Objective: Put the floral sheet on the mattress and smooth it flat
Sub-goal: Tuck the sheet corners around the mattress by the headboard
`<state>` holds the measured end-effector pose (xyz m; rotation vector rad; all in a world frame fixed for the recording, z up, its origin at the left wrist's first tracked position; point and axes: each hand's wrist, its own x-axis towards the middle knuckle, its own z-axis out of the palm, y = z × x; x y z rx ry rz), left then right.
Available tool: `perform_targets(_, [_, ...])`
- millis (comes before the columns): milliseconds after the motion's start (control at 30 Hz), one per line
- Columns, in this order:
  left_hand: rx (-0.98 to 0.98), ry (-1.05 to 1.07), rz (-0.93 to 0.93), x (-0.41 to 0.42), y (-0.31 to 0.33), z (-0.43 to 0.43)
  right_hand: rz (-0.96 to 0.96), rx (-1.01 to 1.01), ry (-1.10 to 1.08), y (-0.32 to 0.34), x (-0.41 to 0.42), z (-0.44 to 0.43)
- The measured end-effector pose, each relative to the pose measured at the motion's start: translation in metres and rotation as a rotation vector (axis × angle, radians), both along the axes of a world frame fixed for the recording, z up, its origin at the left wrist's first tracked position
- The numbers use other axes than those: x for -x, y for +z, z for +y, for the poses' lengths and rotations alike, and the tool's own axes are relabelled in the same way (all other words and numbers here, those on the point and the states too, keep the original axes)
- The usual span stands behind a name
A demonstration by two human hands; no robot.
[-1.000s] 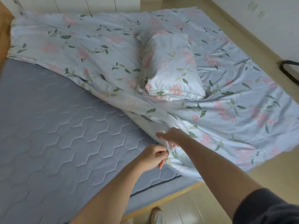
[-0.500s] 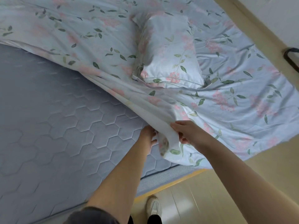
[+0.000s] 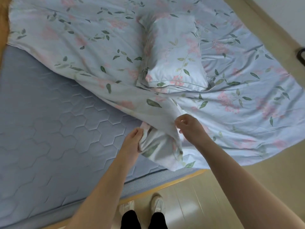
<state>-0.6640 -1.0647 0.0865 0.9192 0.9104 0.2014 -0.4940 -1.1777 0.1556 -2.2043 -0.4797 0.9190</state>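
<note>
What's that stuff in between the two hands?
A bunched-up fold of the floral sheet lies there. The left hand grips it on one side and the right hand pinches it on the other. The head view shows it.

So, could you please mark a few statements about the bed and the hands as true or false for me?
1. The rectangular floral pillow lies on the pale-blue floral fabric sheet. True.
2. The grey-blue hexagon-quilted mattress is fully covered. False: its left part lies bare.
3. The left hand grips bunched sheet. True.
4. The right hand rests on the pillow. False: its fingers pinch the sheet, apart from the pillow.
</note>
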Motion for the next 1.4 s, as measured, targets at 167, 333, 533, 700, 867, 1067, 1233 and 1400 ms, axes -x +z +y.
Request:
perform_targets(167, [-0.207, -0.023, -0.058, 0.049, 0.055, -0.004, 0.099, -0.061, 0.173, 0.024, 0.051, 0.025])
perform_targets(333, [-0.491, -0.269, -0.070, 0.086, 0.089, -0.017, 0.174, 0.137, 0.330, 0.036, 0.083, 0.052])
perform_targets(533, [-0.527, -0.471, -0.044, 0.108, 0.105, -0.035, 0.279, 0.233, 0.496, 0.045, 0.104, 0.062])
perform_targets(700, [-0.131, -0.268, 0.205, 0.114, 0.083, -0.020, 0.348, -0.096, 0.406, 0.075, 0.088, 0.044])
perform_targets(867, [0.301, 0.001, 0.147, 0.085, 0.064, 0.014, 0.379, -0.280, 0.362, 0.102, 0.076, 0.027])
perform_targets(1067, [0.375, 0.441, 0.024, 0.045, 0.083, 0.029, 0.484, -0.400, 0.407, 0.124, 0.075, -0.002])
perform_targets(1233, [0.405, 0.645, -0.226, 0.066, 0.123, 0.028, 0.253, -0.071, 0.464, 0.106, 0.054, -0.012])
perform_targets(1400, [0.240, 0.513, -0.014, 0.128, 0.130, 0.025, 0.184, 0.094, 0.409, 0.072, 0.082, 0.035])
